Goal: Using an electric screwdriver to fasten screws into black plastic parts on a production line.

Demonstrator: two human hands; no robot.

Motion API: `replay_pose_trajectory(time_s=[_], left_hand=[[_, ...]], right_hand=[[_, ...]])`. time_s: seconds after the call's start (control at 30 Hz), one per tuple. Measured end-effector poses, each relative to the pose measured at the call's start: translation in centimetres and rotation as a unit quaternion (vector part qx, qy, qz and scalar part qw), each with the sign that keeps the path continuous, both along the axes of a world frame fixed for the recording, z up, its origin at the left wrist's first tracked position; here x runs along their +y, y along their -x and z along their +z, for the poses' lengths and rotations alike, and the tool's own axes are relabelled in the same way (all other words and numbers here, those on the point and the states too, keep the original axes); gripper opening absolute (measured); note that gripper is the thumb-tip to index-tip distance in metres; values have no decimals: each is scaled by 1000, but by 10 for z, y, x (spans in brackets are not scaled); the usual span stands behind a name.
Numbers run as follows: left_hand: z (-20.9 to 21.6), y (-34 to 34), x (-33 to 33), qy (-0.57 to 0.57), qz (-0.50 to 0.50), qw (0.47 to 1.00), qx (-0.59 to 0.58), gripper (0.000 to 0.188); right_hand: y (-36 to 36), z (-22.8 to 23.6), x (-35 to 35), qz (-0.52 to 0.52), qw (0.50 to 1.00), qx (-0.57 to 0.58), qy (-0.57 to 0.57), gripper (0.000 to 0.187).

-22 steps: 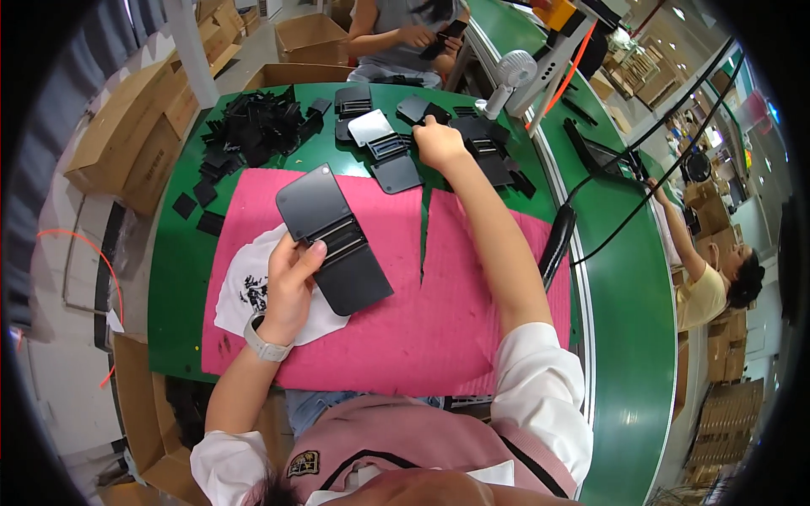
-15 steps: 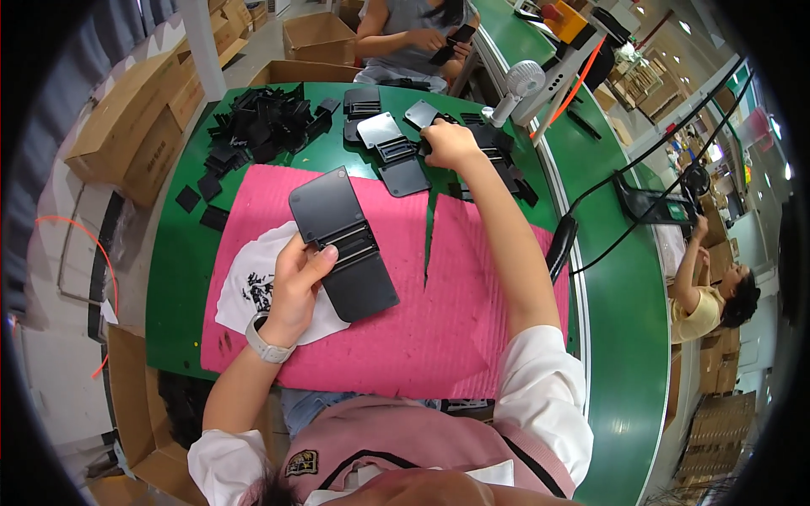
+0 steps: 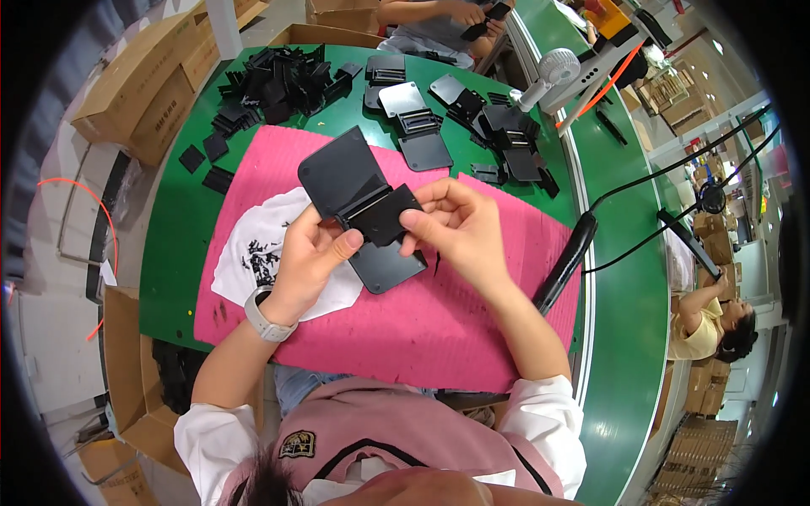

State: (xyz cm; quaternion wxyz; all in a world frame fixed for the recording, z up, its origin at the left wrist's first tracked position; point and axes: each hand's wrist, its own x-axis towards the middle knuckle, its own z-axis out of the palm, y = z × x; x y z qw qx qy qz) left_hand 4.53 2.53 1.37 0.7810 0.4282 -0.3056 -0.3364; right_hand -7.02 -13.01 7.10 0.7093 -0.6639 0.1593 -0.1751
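Note:
My left hand (image 3: 305, 260) is closed on a black plastic hinged piece (image 3: 342, 169), made of two rounded plates joined by a slotted middle. It is held tilted above the pink mat (image 3: 388, 350). Between thumb and fingers, my right hand (image 3: 466, 232) pinches a small black rectangular plate (image 3: 384, 216). That plate lies over the slotted middle and covers part of it; whether it is seated there I cannot tell. Under my left hand a white cloth (image 3: 232, 274) with black print rests on the mat.
Loose small black plates (image 3: 278, 84) are heaped at the far left of the green table (image 3: 169, 287). Several hinged black pieces (image 3: 426, 152) lie beyond the mat. A white fan (image 3: 557, 67) and a black cable (image 3: 565, 261) stand right. Another person's hands (image 3: 468, 13) work opposite.
My right hand has come back from the far pieces to the held piece, bringing a small black plate. My left hand has turned the hinged piece slightly. The view has shifted.

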Motion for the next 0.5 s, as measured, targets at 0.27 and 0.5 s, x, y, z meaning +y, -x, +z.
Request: replay_pose_trajectory(time_s=[0.27,0.5], left_hand=[[-1,6,-5,-12,3,999,-32,41],[-9,3,-2,-30,-6,999,-14,42]], right_hand=[[0,-27,11,-25,997,-34,-59,13],[-1,-33,15,-44,992,-66,-103,13]])
